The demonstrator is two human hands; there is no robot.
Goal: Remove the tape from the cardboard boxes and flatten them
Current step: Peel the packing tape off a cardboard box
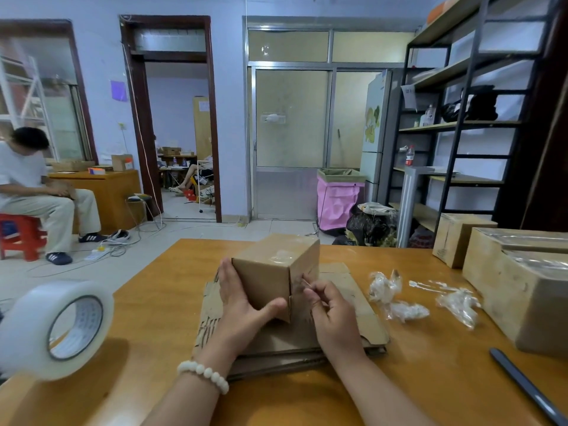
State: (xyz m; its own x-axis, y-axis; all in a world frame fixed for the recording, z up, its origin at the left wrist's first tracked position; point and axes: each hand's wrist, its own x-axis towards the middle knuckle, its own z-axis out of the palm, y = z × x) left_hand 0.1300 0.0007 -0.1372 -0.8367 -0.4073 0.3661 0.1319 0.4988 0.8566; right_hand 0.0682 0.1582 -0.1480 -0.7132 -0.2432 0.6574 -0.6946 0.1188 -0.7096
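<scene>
Left hand (pixel 242 302) holds box (pixel 270 265); right hand (pixel 332 312) pinches tape (pixel 304 282).

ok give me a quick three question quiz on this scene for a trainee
1. True or false: the box stands on flattened cardboard.
2. The tape scraps lie on which side of the box? A left, B right, C on top.
3. Fill in: the left hand steadies the box while the right hand fingers pinch a tape strip at its ____ face.
Key: 1 true; 2 B; 3 right.
</scene>
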